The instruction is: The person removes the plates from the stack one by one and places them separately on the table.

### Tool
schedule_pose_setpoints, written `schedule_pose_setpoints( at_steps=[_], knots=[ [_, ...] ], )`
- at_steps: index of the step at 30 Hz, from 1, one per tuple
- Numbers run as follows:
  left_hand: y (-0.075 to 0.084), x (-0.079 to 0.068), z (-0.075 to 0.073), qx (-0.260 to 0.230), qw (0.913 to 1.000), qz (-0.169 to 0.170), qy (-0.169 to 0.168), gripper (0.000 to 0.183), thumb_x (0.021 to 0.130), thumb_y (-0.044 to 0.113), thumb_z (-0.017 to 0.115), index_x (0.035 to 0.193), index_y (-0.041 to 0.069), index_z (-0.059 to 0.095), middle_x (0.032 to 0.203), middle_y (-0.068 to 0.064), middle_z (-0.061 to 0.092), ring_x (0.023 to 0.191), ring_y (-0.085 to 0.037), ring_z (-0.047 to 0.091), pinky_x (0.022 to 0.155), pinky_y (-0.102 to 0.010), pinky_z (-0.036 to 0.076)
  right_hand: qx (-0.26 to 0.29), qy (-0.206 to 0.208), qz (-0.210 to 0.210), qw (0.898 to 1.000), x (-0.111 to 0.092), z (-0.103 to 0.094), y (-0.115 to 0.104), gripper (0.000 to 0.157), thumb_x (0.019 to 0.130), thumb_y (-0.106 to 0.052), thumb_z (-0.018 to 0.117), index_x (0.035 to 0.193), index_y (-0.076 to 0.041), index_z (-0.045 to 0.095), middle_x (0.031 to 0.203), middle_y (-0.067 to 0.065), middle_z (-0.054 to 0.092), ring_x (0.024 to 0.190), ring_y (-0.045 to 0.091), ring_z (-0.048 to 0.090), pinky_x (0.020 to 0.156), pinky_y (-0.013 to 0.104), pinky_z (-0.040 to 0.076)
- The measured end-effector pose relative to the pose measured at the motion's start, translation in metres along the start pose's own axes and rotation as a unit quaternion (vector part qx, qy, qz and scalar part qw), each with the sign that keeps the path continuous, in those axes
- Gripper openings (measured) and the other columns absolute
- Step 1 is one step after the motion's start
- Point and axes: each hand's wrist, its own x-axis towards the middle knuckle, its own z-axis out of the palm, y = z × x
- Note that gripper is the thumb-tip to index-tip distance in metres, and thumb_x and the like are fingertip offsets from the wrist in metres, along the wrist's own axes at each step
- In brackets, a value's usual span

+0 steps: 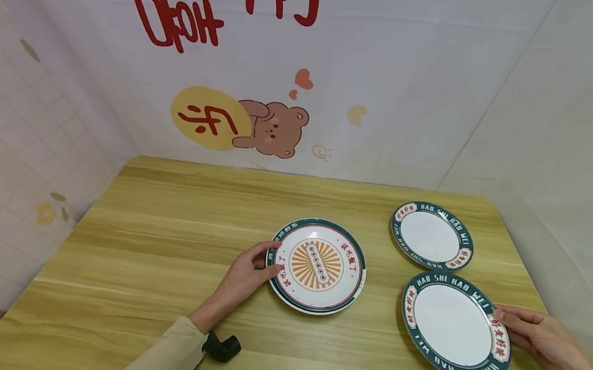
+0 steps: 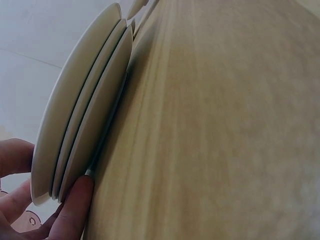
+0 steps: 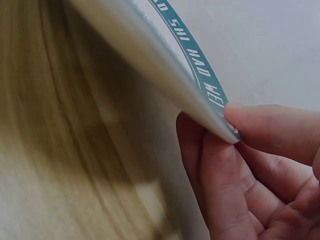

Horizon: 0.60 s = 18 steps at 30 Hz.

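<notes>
In the head view a stack of plates (image 1: 312,302) lies at the middle of the table. The top plate has a green rim and an orange sunburst. My left hand (image 1: 249,270) grips the left rim of the stack. The left wrist view shows several plates (image 2: 80,100) nested, with fingers (image 2: 75,207) at their edges. On the right, my right hand (image 1: 541,339) pinches the edge of a white plate (image 1: 451,325) with a green lettered rim. That plate is tilted, its edge between thumb and fingers (image 3: 225,185) in the right wrist view, its underside above the table.
Just behind the held plate, a matching green-rimmed plate (image 1: 430,236) lies at the table's back right. The wooden table (image 1: 174,227) reaches a back wall covering (image 1: 393,69) printed with a bear (image 1: 275,129) and red characters. A pale wall covering (image 1: 584,147) rises on the right.
</notes>
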Motion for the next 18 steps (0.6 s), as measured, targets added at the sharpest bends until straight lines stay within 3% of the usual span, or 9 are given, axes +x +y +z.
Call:
schedule_pose_setpoints(
  at_steps=[11,18],
  knots=[
    [0.0004,0.0003,-0.0004,0.004,1.0,0.0,-0.001,0.048,0.095,0.009,0.073,0.142,0.015,0.062,0.126,-0.012,0.068,0.102,-0.021,0.069,0.083,-0.029,0.054,0.016,-0.024,-0.018,0.999,0.0026,-0.0029,0.0043,0.035,0.108,-0.008,0.054,0.099,-0.029,0.08,0.1,-0.014,0.076,0.091,0.004,0.072,0.078,0.024,0.06],
    [0.0,0.001,-0.0002,-0.001,1.0,0.0,0.0,0.049,0.095,0.009,0.073,0.141,0.015,0.062,0.127,-0.012,0.067,0.102,-0.021,0.069,0.081,-0.027,0.054,0.009,-0.023,-0.002,1.0,0.0035,-0.0047,0.0025,0.034,0.108,-0.009,0.054,0.099,-0.029,0.08,0.1,-0.014,0.075,0.091,0.004,0.072,0.079,0.024,0.059]
  ],
)
